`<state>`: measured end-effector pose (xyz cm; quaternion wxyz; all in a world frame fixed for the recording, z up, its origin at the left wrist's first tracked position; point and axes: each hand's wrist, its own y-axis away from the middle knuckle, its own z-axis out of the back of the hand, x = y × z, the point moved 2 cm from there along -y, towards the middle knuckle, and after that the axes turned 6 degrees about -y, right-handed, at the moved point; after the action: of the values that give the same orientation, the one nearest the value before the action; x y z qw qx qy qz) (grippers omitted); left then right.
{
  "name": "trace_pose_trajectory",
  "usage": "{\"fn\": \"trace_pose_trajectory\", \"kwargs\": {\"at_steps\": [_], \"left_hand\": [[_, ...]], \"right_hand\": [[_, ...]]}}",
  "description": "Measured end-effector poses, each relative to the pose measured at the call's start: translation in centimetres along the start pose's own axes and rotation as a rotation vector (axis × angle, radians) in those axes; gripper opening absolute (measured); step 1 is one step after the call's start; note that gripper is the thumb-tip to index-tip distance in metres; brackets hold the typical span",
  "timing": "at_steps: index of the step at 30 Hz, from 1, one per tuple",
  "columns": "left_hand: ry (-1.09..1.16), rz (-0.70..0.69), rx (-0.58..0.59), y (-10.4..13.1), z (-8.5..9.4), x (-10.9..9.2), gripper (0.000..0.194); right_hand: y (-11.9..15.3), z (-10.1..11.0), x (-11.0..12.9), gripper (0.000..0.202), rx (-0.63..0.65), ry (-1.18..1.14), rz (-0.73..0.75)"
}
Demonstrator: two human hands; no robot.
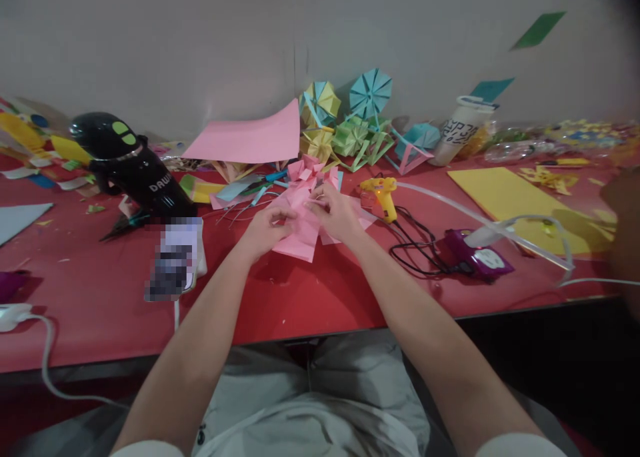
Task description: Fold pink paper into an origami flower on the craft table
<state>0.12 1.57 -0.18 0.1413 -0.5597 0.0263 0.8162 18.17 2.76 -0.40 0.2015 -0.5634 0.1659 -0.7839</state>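
Note:
A folded piece of pink paper [301, 232] lies on the red table in front of me. At its left edge is my left hand [270, 230], fingers curled and closed on the paper. My right hand [337, 214] is over its upper right part, thumb and fingers pinching the paper; the exact grip is partly hidden. Just beyond the hands stand folded pink paper pieces [311, 169]. Right of my right hand rests a yellow glue gun [383, 196], its nozzle side turned left.
A black bottle [150, 177] and a phone [176, 257] stand at left. Colourful paper ornaments [356, 136] and a white cup [460, 134] are along the wall. A purple power socket [475, 254] with cables and yellow sheets [530, 210] lie at right.

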Motion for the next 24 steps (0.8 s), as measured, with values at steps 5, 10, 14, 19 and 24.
{"fn": "trace_pose_trajectory", "kwargs": {"at_steps": [5,10,14,19,24], "left_hand": [[0.019,0.043,-0.034,-0.13,-0.02,0.32,0.021],[0.06,0.078,-0.05,-0.03,-0.07,0.3,0.023],[0.051,0.078,-0.061,0.06,-0.11,0.07,0.024],[0.036,0.048,-0.069,-0.04,-0.03,0.16,0.024],[-0.033,-0.011,-0.071,-0.2,0.12,-0.08,0.019]], "right_hand": [[-0.05,0.11,0.46,0.018,-0.062,0.085,0.088],[-0.08,0.47,0.89,0.016,-0.067,0.233,0.113],[-0.13,0.44,0.67,0.018,-0.071,0.217,0.118],[-0.17,0.37,0.33,0.015,-0.073,0.211,0.073],[0.01,0.04,0.41,0.015,-0.031,0.028,-0.021]]}}
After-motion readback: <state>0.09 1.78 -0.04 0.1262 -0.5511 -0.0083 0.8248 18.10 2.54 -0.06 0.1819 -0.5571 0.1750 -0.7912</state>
